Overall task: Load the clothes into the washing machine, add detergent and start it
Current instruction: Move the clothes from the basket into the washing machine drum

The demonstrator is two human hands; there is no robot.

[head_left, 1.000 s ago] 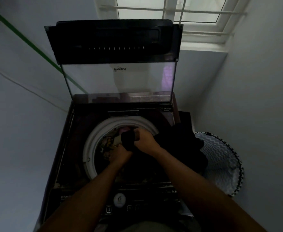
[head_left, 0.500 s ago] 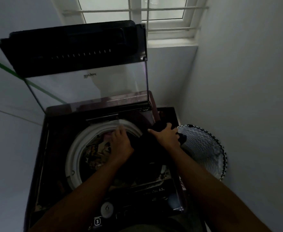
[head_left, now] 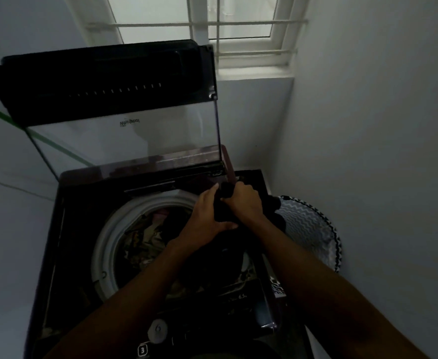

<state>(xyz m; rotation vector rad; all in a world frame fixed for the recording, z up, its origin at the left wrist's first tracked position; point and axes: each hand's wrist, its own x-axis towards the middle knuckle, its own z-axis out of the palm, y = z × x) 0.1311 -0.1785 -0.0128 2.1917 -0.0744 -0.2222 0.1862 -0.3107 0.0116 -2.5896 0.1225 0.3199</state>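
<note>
**Both hands on a dark garment at the washer's right rim**

Dim, wide-angle view down over an open top-loading washer, lid raised upright against the wall under a window. Left hand and right hand close together, touching, above the right back part of the drum opening. Right hand curled over a black garment, a fold of it poking up between thumb and fingers; left hand wrapped on the same cloth from the left, fingertips pointing toward the back of the machine. Rest of the garment trailing down and to the right as one black mass, its outline lost against the dark washer top; hard to tell where cloth ends and machine begins. Inside the white drum ring, a heap of clothes: patterned pale-and-dark fabric and a small pinkish patch near the back, details too murky to name. Right half of the drum hidden behind the forearms and the hanging cloth. Control panel at the bottom edge partly cut off, a round white dial and a lit "3" legible. Just right of the washer, a basket with a zigzag pattern and a black-and-white rim, its left side covered by the garment, its contents not visible.
</note>
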